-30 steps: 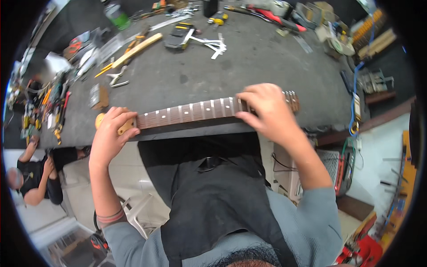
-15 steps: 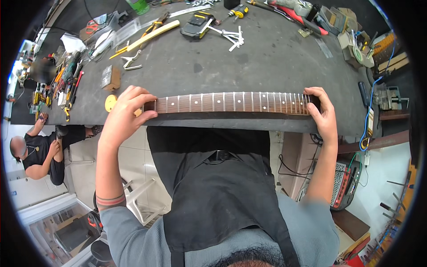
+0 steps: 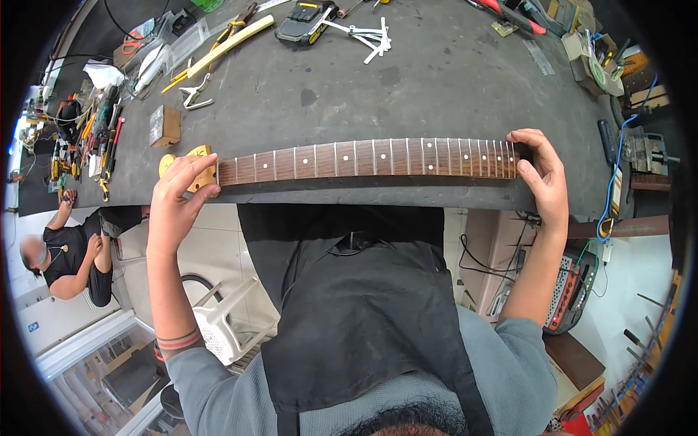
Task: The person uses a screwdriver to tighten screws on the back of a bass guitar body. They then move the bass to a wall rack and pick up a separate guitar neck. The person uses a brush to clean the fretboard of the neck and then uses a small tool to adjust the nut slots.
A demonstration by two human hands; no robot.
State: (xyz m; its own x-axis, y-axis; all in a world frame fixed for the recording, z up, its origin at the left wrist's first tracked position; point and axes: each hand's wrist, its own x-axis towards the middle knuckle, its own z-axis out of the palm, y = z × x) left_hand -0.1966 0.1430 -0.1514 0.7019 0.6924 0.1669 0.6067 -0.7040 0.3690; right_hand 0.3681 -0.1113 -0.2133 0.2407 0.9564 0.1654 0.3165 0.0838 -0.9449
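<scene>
A guitar neck (image 3: 327, 160) lies crosswise along the near edge of the bench, its dark wood fretboard facing up with silver frets and pale dots. My left hand (image 3: 179, 185) grips the left end, thumb and fingers about the yellowish headstock (image 3: 202, 155), which partly shows past the fingertips. At the right end, my right hand (image 3: 544, 171) holds the neck's butt between thumb on the near side and fingers on the far side. The underside of the neck is hidden.
On the dark bench (image 3: 451, 87) beyond the neck sit a small wood block (image 3: 166, 126), a clamp-like capo (image 3: 195, 93), a pale wooden stick (image 3: 231, 46), white folding gauges (image 3: 374, 40) and a black-yellow case (image 3: 305, 22). Tools crowd the left; a person (image 3: 73, 254) sits farther left.
My left hand has slid left along the neck, baring more of the headstock. My right hand and the neck's right end have moved slightly right. The view has shifted a little too.
</scene>
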